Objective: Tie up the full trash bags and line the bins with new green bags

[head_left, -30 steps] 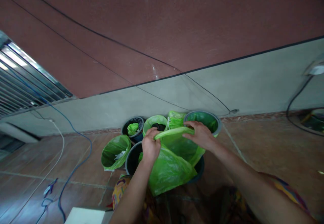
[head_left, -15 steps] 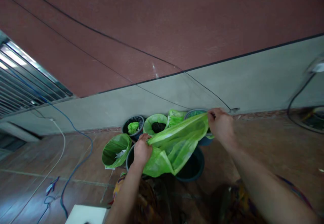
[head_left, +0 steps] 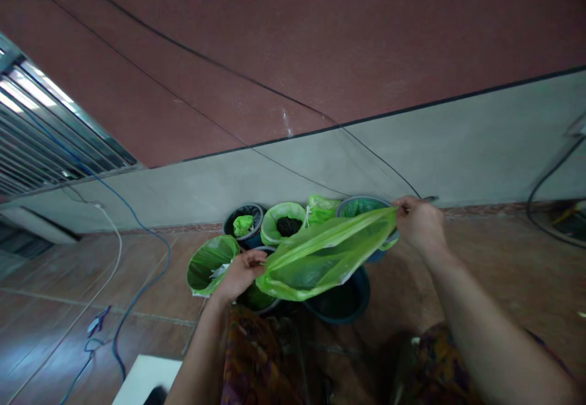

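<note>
A bright green plastic bag [head_left: 320,258] is stretched out between my two hands above a cluster of pots. My left hand [head_left: 240,272] pinches its near left edge, fingers closed on the plastic. My right hand [head_left: 419,225] grips the far right corner, closed tight. Under the bag sits a dark empty pot [head_left: 341,301]. Behind it stands a grey-rimmed pot [head_left: 361,206] lined with green plastic.
A green-lined pot [head_left: 210,264] sits at the left, with a black pot [head_left: 242,225] and a green-lined pot of dark soil [head_left: 286,225] behind. Blue and white cables [head_left: 137,270] trail over the tiled floor on the left. A wall runs behind the pots. A white object [head_left: 146,383] lies near me.
My hands have pulled apart, the right one moving right and up, stretching the bunched bag flat. The bag has lifted off the dark pot, which now shows beneath.
</note>
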A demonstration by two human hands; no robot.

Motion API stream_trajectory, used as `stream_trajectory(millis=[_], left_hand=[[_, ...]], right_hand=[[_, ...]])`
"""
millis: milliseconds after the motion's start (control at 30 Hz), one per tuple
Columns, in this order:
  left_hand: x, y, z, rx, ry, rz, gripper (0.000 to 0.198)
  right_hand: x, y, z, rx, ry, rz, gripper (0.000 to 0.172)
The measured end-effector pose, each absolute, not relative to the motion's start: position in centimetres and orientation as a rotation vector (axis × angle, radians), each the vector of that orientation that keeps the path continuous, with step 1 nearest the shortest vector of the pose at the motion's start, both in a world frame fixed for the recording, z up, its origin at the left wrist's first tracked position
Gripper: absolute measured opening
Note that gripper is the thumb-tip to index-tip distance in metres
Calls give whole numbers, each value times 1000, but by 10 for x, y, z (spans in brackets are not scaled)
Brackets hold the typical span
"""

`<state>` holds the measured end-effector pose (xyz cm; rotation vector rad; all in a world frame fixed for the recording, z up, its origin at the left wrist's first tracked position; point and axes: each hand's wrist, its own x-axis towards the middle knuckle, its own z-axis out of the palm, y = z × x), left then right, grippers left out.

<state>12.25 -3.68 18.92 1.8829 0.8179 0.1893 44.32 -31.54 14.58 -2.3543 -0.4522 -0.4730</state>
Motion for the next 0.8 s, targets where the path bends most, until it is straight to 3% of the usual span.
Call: stream_trajectory(millis=[167, 300, 467, 533, 700, 800], left_hand=[[126, -42, 165, 1777, 919, 359, 17], [137, -86, 133, 1980, 835, 175, 15], [144, -150, 89, 2287, 1028, -19, 74], [144, -166, 75, 2328, 1040, -54, 80], [139, -200, 67, 2492, 937, 124, 34], [147, -215, 83, 2623, 465, 186, 33]], right_hand=[[443, -315, 146, -2322, -431, -346, 27], [430, -308, 152, -2318, -504, -277, 28], [407, -300, 164, -2260, -663, -90, 23], [400, -299, 166, -2198, -721, -25, 23], [398, -296, 161, -2078, -705, 20, 24], [398, -292, 159, -1965, -711, 94, 24]])
